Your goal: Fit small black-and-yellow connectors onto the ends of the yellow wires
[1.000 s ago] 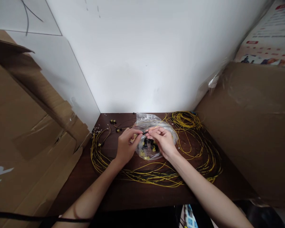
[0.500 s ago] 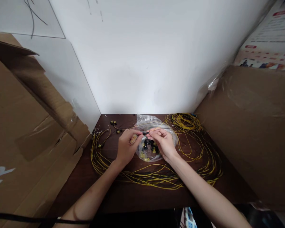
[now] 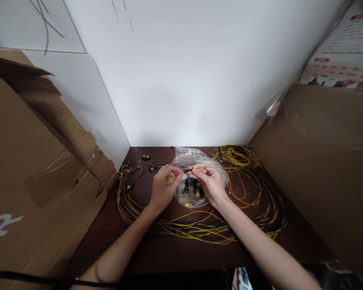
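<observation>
My left hand [image 3: 166, 185] pinches a thin yellow wire at the left end of a small black piece [image 3: 186, 171]. From the right, my right hand [image 3: 210, 183] grips that same black piece between thumb and fingers. Both hands are raised over a clear plastic bag [image 3: 189, 153], in which black and yellow connectors [image 3: 193, 188] show between the wrists. A dark wire [image 3: 213, 166] runs out past the right fingers. Around the bag curves a long bundle of yellow and black wires [image 3: 196, 229].
A coil of yellow wire [image 3: 237, 156] lies at the back right. Small loose connectors [image 3: 145, 157] sit at the back left. Cardboard boxes flank the brown table [image 3: 166, 255] on the left [image 3: 48, 161] and right [image 3: 326, 161], with a white wall [image 3: 181, 80] behind.
The whole view has shifted slightly. My left fingertips have drawn a little apart from the black piece, where a bit of yellow wire now shows.
</observation>
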Demonstrator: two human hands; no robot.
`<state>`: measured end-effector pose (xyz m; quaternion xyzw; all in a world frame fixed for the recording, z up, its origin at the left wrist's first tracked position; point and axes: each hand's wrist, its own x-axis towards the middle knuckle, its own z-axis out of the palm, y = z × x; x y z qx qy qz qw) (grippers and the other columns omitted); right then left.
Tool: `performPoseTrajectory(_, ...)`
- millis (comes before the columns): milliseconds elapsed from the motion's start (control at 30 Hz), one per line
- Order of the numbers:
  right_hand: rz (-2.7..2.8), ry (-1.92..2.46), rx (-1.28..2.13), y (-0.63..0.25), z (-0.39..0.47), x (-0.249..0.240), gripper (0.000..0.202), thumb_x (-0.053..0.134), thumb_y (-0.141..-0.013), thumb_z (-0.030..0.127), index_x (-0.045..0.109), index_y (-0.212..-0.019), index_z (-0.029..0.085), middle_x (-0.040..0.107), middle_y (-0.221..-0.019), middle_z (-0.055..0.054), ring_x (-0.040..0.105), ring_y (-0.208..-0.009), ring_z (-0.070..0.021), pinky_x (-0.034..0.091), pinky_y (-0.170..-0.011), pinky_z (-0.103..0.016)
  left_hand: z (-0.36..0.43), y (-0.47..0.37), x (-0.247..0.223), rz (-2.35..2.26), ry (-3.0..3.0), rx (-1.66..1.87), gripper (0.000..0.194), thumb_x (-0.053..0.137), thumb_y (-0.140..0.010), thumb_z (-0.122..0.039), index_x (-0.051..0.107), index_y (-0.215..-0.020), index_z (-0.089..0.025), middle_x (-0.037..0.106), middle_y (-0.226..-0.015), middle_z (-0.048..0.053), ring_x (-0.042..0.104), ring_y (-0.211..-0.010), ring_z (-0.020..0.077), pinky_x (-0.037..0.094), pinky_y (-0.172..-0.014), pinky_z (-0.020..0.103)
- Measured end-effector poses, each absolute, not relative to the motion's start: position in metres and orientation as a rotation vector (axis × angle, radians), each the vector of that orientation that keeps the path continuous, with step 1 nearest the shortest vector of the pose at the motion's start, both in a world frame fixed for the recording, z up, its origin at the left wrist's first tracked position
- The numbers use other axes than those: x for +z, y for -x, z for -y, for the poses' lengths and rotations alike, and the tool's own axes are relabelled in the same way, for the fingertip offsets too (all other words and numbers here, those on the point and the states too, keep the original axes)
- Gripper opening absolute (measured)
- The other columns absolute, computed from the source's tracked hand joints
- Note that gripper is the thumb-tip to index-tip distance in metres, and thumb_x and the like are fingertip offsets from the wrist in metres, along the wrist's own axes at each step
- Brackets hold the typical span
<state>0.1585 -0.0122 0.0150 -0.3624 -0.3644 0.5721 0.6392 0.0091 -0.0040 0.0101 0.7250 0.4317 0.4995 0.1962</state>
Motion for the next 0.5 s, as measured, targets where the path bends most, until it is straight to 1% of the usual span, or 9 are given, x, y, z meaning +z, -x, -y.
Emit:
performPoseTrajectory(200, 0.868, 0.839, 1.291, -0.161, 0.011, 0.016, 0.018, 0.075, -0.062, 0.025, 0.066, -0.074, 0.015, 0.069, -0.083, -0.004, 0.063, -0.071, -0.0125, 0.053, -0.075, -0.027, 0.004, -0.008, 0.01, -1.25, -1.983, 1.398, 0.012, 0.055, -0.08, -0.025, 0.065, -0.081, -0.018, 0.065, -0.076, 0.002, 0.054, -0.068, 0.0127, 0.042, -0.061, 0.025)
performPoseTrajectory(367, 0.872, 0.844, 1.302, -0.16, 0.01, 0.014, 0.017, 0.075, -0.062, 0.024, 0.066, -0.074, 0.015, 0.069, -0.081, -0.004, 0.063, -0.068, -0.0121, 0.053, -0.075, -0.028, 0.005, -0.011, 0.005, -1.222, -2.041, 1.38, 0.008, 0.062, -0.076, -0.024, 0.067, -0.077, -0.018, 0.065, -0.071, 0.002, 0.056, -0.067, 0.0139, 0.043, -0.06, 0.025)
performPoseTrajectory(500, 0.88, 0.86, 1.316, -0.158, 0.01, 0.012, 0.02, 0.075, -0.062, 0.027, 0.066, -0.074, 0.015, 0.069, -0.081, -0.005, 0.063, -0.068, -0.0129, 0.053, -0.074, -0.029, 0.004, -0.012, 0.0, -1.221, -2.044, 1.373, 0.008, 0.062, -0.075, -0.023, 0.067, -0.077, -0.017, 0.065, -0.069, 0.003, 0.056, -0.066, 0.0142, 0.043, -0.059, 0.025)
